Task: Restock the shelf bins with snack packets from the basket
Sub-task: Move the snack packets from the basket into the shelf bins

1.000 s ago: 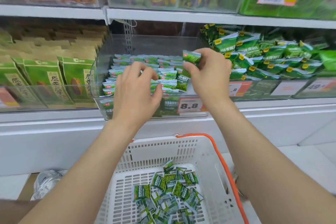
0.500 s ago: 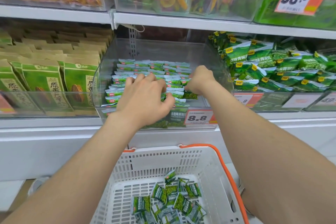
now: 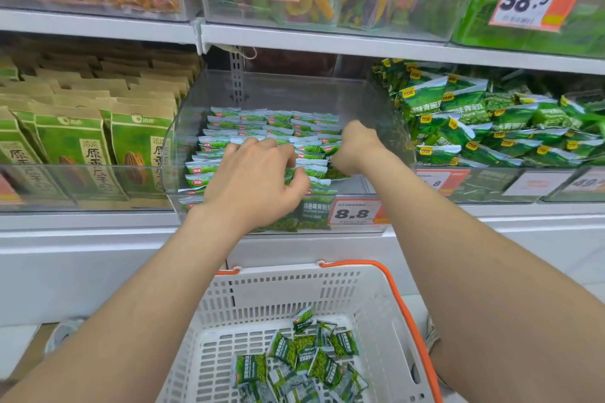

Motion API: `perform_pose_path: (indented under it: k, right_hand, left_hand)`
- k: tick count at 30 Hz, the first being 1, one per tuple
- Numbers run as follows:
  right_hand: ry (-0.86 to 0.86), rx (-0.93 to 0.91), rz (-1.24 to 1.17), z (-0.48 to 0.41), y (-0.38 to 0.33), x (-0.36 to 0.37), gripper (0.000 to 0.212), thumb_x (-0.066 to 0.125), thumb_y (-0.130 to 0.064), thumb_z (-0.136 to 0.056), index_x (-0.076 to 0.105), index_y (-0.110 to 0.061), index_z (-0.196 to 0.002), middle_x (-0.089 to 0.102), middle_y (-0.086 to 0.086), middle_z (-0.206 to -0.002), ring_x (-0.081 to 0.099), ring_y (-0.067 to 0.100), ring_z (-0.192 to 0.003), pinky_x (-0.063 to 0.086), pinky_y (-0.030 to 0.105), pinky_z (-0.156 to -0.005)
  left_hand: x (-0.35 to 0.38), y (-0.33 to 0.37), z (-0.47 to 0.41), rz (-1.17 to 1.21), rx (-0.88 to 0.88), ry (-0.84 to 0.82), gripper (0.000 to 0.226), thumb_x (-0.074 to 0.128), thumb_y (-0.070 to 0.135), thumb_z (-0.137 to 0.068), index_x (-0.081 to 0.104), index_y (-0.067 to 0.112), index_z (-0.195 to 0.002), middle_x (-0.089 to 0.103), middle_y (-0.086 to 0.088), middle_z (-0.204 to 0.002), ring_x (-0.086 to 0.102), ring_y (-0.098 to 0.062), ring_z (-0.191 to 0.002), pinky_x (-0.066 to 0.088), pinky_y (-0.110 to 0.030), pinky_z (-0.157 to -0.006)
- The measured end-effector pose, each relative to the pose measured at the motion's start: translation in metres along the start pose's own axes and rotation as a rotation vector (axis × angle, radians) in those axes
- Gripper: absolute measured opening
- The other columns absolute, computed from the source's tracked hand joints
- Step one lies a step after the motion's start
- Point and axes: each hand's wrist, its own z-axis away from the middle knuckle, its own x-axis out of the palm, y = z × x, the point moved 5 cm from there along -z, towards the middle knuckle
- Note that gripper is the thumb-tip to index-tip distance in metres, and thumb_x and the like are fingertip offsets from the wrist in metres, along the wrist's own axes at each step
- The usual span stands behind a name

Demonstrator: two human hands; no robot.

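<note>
While the left hand (image 3: 255, 180) lies on the rows of packets (image 3: 262, 123) in the clear bin (image 3: 376, 98) at the centre of the frame, its fingers bend down over the packet tops. Its thumb tucks against the near ones, grasping a bunch between thumb and fingers. Just to the right, the right hand (image 3: 355, 145) is sunk into the same bin at the right end of the rows, knuckles up. Its fingers are hidden behind the hand, so I cannot tell whether they grasp anything, though a dark green one of the packets shows just beneath the wrist. The packets stand in tidy rows across the left and middle of the bin, with bare floor at its right side. A tag (image 3: 355, 213) reading 8.8 sits on the bin's front. Low in the frame, between the two forearms, a white basket (image 3: 294, 291) with an orange handle holds loose packets (image 3: 294, 357) heaped on its floor. Brown-and-green bags (image 3: 82, 154) fill the bin at the left, and bigger green bags (image 3: 474, 121) fill the one at the right.
</note>
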Motion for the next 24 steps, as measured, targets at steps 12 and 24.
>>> perform_pose_path:
  k: [12,24]
  right_hand:
    - [0.822,-0.629,-0.128,0.140,0.008,-0.019,0.016,0.056,-0.017,-0.084,0.070,-0.017,-0.090,0.065,0.000,-0.071,0.065,0.028,-0.070,0.045,0.037,-0.056]
    - [-0.173,-0.539,0.238,0.173,0.115,0.177,0.019,0.051,-0.031,-0.089,0.067,-0.021,-0.091,0.068,0.001,-0.074,0.064,0.026,-0.069,0.055,0.035,-0.063]
  left_hand:
    - [-0.009,0.047,0.062,0.016,0.219,0.624,0.004,0.061,0.008,-0.088,0.065,0.008,-0.086,0.056,-0.007,-0.080,0.051,-0.033,-0.075,0.035,-0.045,-0.065]
    - [0.208,0.004,0.180,-0.110,0.120,-0.691,0.013,0.046,0.033,-0.096,0.054,0.024,-0.091,0.067,0.003,-0.087,0.066,-0.026,-0.080,0.047,-0.034,-0.061]
